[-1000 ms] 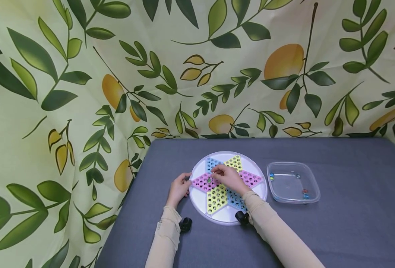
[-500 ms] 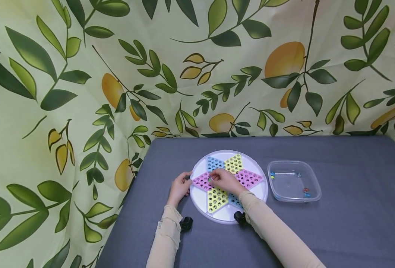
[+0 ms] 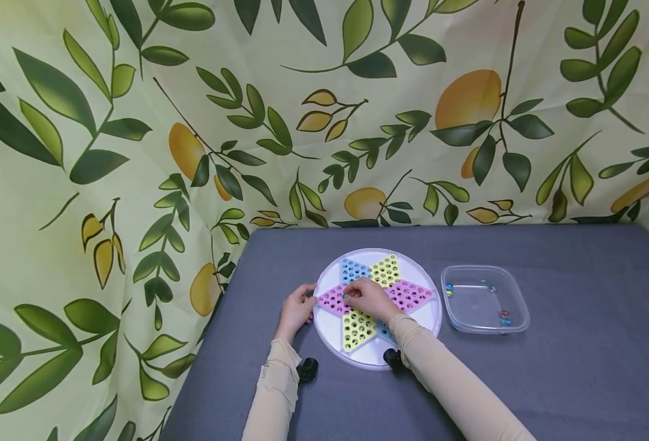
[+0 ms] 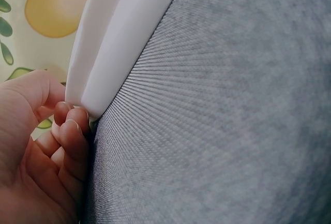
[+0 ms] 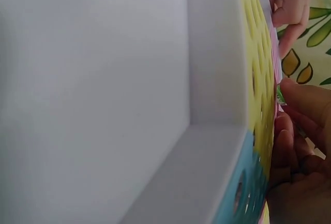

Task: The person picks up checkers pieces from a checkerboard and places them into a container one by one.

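Observation:
A round white Chinese checkers board (image 3: 330, 332) with a star of pink, yellow and blue perforated points lies on the table. At its left edge, my left hand (image 3: 294, 313) holds the rim; the left wrist view shows curled fingers (image 4: 72, 133) against the white side wall. Over the left pink point, my right hand (image 3: 371, 299) pinches a green marble (image 3: 346, 297). That marble (image 5: 280, 94) appears under the thumb (image 5: 305, 97) in the right wrist view. Whether it sits in a hole cannot be made out, and the palm hides the star's middle.
Right of the board stands a clear plastic container (image 3: 470, 309) with several marbles (image 3: 504, 317) in it. A grey cloth (image 3: 578, 355) covers the table. Behind and to the left hangs a leaf-and-fruit patterned curtain (image 3: 390, 110). Each wrist wears a black camera (image 3: 308, 370).
My right hand has come down and slightly toward me, onto the green marble on the left pink point, and now pinches it. The left hand stays at the rim.

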Demonstrator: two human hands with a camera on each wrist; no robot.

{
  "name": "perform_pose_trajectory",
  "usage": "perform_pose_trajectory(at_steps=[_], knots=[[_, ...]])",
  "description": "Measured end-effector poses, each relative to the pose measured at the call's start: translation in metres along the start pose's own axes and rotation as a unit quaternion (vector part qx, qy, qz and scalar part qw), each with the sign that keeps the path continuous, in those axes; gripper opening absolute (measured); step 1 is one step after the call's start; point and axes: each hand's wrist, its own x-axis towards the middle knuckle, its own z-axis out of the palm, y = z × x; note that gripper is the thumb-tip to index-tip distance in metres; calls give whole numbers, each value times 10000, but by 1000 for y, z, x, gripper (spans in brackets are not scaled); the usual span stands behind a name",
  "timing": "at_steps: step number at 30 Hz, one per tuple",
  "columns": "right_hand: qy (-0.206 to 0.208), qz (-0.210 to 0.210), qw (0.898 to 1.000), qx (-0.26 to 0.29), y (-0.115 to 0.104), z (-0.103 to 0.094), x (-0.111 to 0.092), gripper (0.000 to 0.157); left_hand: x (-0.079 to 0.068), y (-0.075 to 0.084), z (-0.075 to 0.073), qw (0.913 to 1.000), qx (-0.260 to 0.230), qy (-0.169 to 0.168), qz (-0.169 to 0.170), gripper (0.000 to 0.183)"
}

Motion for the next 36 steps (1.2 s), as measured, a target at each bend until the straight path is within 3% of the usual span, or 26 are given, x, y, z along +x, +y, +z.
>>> perform_pose_trajectory(at_steps=[8, 16, 26, 36], knots=[[42, 72, 10000, 26, 0, -2, -3, 14, 1, 1, 2, 9999, -31, -68, -69, 36], [-45, 342, 9979, 545, 5, -7, -2, 16, 0, 2, 2, 9999, -70, -45, -59, 37], [-452, 292, 9947, 880, 13, -22, -6, 21, 0, 2, 1, 10000, -20, -24, -86, 36], [-164, 184, 9938, 1087, 8, -45, -20, 27, 0, -1, 1, 10000, -21, 4, -88, 37]])
